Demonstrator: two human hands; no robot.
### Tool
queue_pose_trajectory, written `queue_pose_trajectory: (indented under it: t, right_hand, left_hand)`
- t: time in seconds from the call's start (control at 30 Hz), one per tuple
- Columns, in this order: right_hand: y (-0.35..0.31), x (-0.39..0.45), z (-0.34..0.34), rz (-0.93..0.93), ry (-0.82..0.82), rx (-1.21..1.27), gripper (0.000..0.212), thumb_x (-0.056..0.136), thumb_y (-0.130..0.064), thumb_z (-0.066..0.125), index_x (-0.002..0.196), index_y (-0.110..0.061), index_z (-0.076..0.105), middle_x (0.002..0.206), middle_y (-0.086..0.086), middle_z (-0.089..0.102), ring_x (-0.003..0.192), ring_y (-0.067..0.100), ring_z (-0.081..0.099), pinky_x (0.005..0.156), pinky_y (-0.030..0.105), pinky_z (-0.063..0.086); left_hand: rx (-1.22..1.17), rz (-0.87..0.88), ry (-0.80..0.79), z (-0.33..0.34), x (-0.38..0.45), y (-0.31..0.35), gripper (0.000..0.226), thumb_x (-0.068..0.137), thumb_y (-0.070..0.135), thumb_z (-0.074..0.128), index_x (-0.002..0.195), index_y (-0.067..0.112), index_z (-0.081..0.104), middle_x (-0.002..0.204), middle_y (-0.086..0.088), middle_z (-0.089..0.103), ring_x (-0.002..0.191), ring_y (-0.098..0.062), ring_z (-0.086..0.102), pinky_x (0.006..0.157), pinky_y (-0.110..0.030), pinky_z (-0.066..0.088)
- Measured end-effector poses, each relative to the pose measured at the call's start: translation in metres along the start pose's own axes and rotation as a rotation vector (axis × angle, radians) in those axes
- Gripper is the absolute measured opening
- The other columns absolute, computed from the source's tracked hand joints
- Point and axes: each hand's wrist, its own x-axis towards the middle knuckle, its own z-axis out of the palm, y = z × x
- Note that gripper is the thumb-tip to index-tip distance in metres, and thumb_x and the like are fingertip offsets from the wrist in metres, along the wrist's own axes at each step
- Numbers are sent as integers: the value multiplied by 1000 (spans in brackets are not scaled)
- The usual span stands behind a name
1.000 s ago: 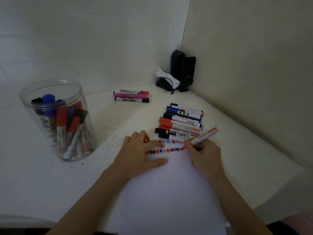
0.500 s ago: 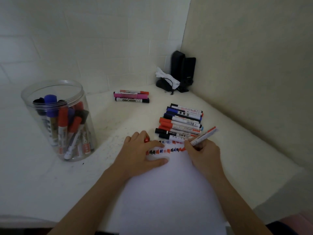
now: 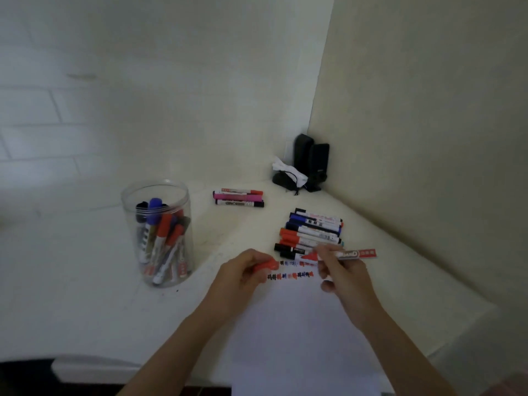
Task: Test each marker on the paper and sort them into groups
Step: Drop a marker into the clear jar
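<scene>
A white sheet of paper point(image 3: 300, 332) lies on the table before me, with a row of red, blue and black test marks point(image 3: 290, 275) near its far edge. My right hand point(image 3: 343, 275) grips an uncapped red marker point(image 3: 351, 254), lifted off the paper and lying level, its tip pointing left. My left hand point(image 3: 243, 275) pinches the red cap point(image 3: 267, 265), raised just left of the marks. Behind the paper lies a group of several markers point(image 3: 313, 234) side by side. A smaller group of three markers point(image 3: 238, 198) lies farther back.
A clear plastic jar point(image 3: 158, 232) holding several markers stands at the left. Black speakers point(image 3: 310, 164) with a white cloth and a cord fill the far corner. Walls close the table at the back and right. The table's front edge runs near my arms.
My right hand has lifted the red marker off the paper and turned it level. My left hand has risen from the sheet with the cap. The view has tilted upward.
</scene>
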Motion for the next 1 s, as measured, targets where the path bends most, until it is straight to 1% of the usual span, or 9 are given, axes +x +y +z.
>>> queue_pose_trajectory:
  t: [0.07,0.2,0.37,0.5,0.7,0.8,0.87,0.97,1.0]
  right_hand:
    - [-8,-15,14,45,-78,91,25,94,-28,60,95,-4,70,67,4,57,58,11,50,48,24,35]
    - [-17,-37,37,41,-126,106,13,94,-24,61,92,-12,64,73,9,60,62,14,50,51,25,33]
    - [-24,-54,56,19,-126,98,15,92,-26,64,80,-17,67,73,9,61,63,14,48,52,25,33]
    - [-29,-64,70,-16,-182,85,17,90,-27,66,75,-19,69,69,7,56,60,12,45,51,24,31]
    - [-36,-69,81,-27,-193,114,17,86,-25,70,72,-15,68,65,3,52,59,10,46,55,22,40]
    - [-36,-71,90,21,-200,179,17,86,-22,70,71,-15,68,64,2,51,58,9,45,55,23,40]
    - [-35,-70,96,57,-208,240,19,86,-21,71,67,-18,68,64,2,50,58,9,44,54,23,38]
    - [-36,-70,100,96,-242,263,12,83,-23,73,77,-12,71,68,4,56,60,9,50,54,20,44]
    - [-36,-69,100,108,-253,250,16,82,-25,73,82,-9,71,69,5,57,61,9,52,54,20,46]
  left_hand:
    - [-37,8,20,-5,-9,7,17,92,13,61,100,27,68,95,15,69,85,-2,64,76,-14,49]
    - [-84,26,38,-21,-22,12,14,93,15,59,100,22,68,87,14,67,81,-8,63,71,-21,52]
    - [-118,6,60,-36,-34,20,7,92,17,61,97,19,66,84,4,70,75,-10,63,70,-23,52]
    - [-87,70,42,-44,-39,28,6,92,19,62,96,20,66,84,5,68,76,-13,63,72,-29,55]
    - [-108,111,107,-52,-41,35,7,90,16,65,95,18,69,80,10,70,69,-10,63,67,-23,53]
    - [-40,157,144,-56,-42,37,9,88,15,66,92,23,68,79,10,68,67,-5,62,66,-18,51]
    - [-5,189,146,-60,-43,38,9,88,15,67,93,22,68,80,8,69,68,-6,62,66,-17,50]
    - [-21,185,146,-67,-43,33,10,87,16,67,97,19,70,83,4,70,73,-13,65,68,-25,54]
    - [-40,169,152,-69,-43,31,11,87,15,68,97,18,70,84,3,70,74,-13,65,68,-26,54]
